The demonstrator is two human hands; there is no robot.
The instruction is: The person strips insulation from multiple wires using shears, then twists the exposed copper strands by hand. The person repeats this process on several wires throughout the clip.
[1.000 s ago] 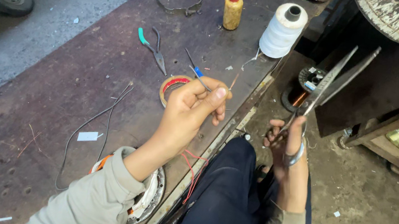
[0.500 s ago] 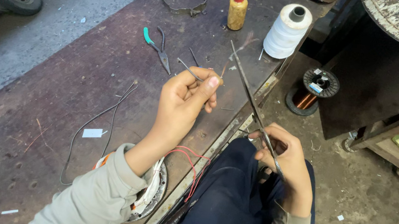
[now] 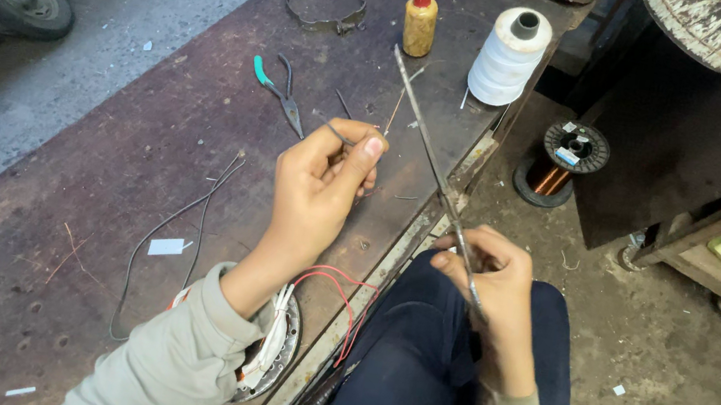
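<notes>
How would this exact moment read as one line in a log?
left hand: pinches thin wire above workbench | right hand: grips long scissors, blades closed, pointing up | thread spool: upright

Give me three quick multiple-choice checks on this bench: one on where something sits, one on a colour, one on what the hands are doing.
1. Where is the thread spool?
A. right of the glue bottle
B. on the floor
C. beside the pliers

2. What colour is the bottle's cap?
A. green
B. red
C. white

3. What does the right hand hold?
A. nothing
B. the pliers
C. long scissors

Answers: 1 A, the white spool stands on the bench just right of the bottle. 2 B, the nozzle on the yellow bottle is red. 3 C, its fingers grip the handles, blades pointing up past the left hand, which pinches a thin wire.
</notes>
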